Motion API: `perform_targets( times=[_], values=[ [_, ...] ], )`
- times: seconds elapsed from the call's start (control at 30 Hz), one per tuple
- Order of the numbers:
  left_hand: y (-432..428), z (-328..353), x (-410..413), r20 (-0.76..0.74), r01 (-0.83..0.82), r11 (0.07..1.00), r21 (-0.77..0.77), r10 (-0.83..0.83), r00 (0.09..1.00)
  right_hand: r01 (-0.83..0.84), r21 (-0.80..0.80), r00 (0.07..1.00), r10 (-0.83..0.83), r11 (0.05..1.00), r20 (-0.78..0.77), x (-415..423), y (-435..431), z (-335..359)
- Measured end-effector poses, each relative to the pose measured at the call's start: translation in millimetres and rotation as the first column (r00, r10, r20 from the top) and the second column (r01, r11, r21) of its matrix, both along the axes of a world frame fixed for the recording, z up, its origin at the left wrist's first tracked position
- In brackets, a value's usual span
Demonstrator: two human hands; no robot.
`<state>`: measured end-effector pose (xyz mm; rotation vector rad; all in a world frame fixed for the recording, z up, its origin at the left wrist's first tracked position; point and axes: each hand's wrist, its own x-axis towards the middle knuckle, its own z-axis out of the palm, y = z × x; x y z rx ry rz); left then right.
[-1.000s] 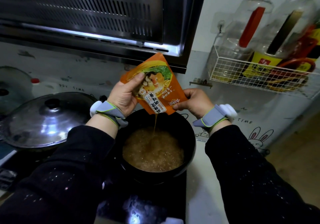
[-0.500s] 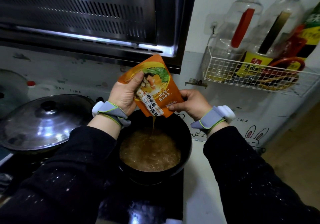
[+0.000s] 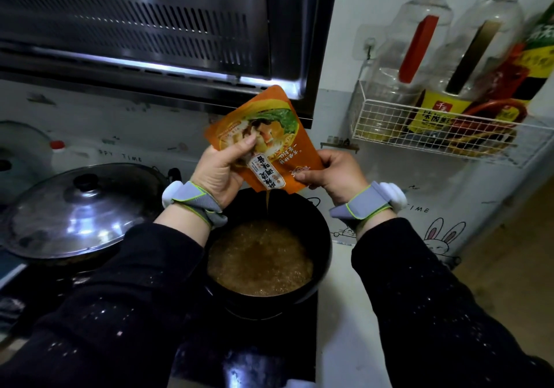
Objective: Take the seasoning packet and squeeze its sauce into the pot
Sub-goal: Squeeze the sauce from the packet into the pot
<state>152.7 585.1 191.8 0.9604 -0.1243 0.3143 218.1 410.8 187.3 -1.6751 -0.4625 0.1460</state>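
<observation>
Both hands (image 3: 220, 171) (image 3: 335, 173) pinch packet (image 3: 269, 145) above pot (image 3: 325, 237) rim.

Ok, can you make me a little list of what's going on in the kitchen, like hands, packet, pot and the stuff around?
left hand: pinching the seasoning packet in its middle
right hand: holding the packet's lower corner
seasoning packet: orange, tipped open end down, over the pot
sauce: thin brown stream falling into the pot
pot: black, full of bubbling brown broth
lidded pan: left of the pot, shiny lid on
wire rack: on the wall at right, holds bottles
</observation>
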Motion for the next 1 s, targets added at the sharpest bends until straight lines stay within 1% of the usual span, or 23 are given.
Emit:
perform_targets(
  times=[0.1, 0.27, 0.47, 0.53, 0.6, 0.73, 0.87, 1.0],
  values=[
    [-2.5, -2.8, -1.7, -0.038, 0.019, 1.000, 0.025, -0.018, 0.999, -0.015, -0.009, 1.000, 0.015, 1.000, -0.022, -0.2, -0.8, -1.4],
    [-7.9, -10.8, 1.4, -0.148, -0.046, 0.998, 0.035, 0.051, 0.988, -0.039, -0.077, 0.996, 0.033, 0.996, -0.078, -0.8, -3.3, -3.0],
    [-13.0, -15.9, 4.3, -0.147, -0.039, 0.998, 0.057, 0.047, 0.988, -0.059, -0.219, 0.997, 0.046, 0.974, -0.066, -4.4, -0.6, -6.5],
    [-13.7, -16.4, 4.9, -0.140, -0.041, 0.998, 0.052, 0.048, 0.989, -0.062, -0.242, 0.997, 0.049, 0.968, -0.061, -5.4, 0.8, -4.1],
    [-12.5, -17.6, 6.3, -0.131, -0.049, 0.997, 0.063, 0.057, 0.990, -0.058, -0.302, 0.998, 0.053, 0.951, -0.026, -3.5, 1.0, -2.2],
    [-9.3, -20.2, 6.5, -0.131, -0.048, 0.995, 0.086, 0.059, 0.990, -0.024, -0.479, 0.992, 0.081, 0.878, 0.100, -0.8, 2.3, -0.6],
    [-8.9, -20.2, 5.0, -0.126, -0.045, 0.994, 0.098, 0.057, 0.990, 0.044, -0.520, 0.978, 0.068, 0.853, 0.196, 1.8, 5.6, 0.1],
    [-10.3, -13.3, 3.6, -0.111, -0.088, 0.991, 0.104, 0.099, 0.989, 0.062, -0.451, 0.987, 0.011, 0.890, 0.157, 6.0, 6.0, -1.4]
  ],
)
